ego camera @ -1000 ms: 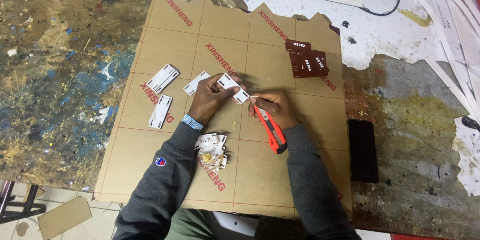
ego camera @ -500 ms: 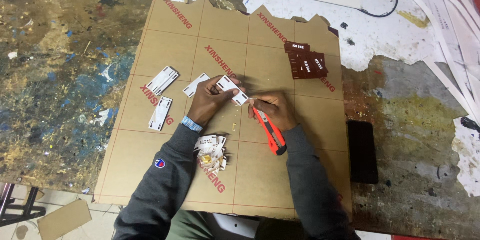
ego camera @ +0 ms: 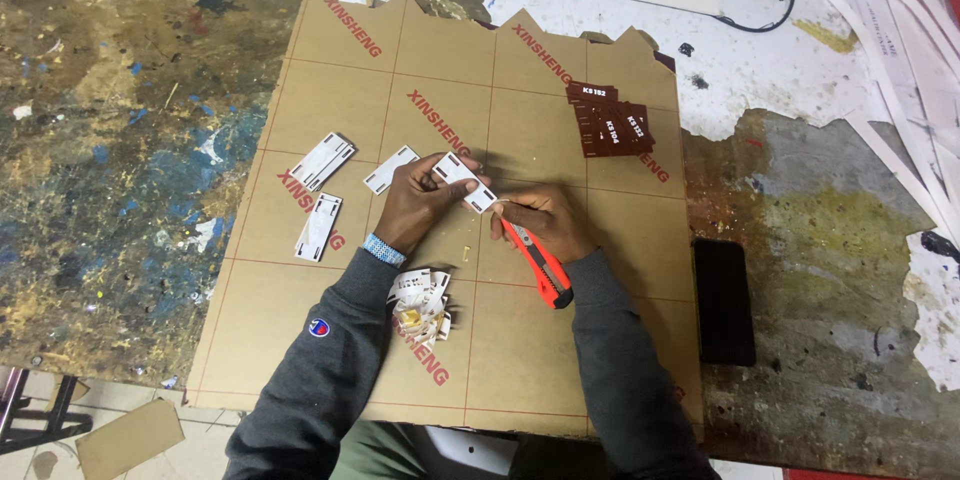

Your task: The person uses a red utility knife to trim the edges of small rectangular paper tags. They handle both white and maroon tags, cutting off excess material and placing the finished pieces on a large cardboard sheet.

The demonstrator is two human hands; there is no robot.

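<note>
Two hands work at the middle of a brown board (ego camera: 300, 360) on the paint-stained tabletop (ego camera: 120, 190), with crumpled scraps (ego camera: 420, 302) nearest the body. The left hand (ego camera: 420, 205) has its grip clamped on a white tag (ego camera: 463, 181); the right hand (ego camera: 540, 220), at its 3 o'clock, is closed around an orange knife (ego camera: 535, 265). Farther off, three white tags (ego camera: 320, 165) lie at 9 o'clock, dark red tags (ego camera: 608, 122) at 1 o'clock.

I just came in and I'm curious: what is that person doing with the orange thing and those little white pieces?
A person's left hand holds a small white tag over a big brown board. The right hand grips an orange utility knife, its tip right at the tag's end. More white tags lie to the left, a stack of dark red plates sits farther back, and peeled scraps are piled near the left sleeve.
</note>
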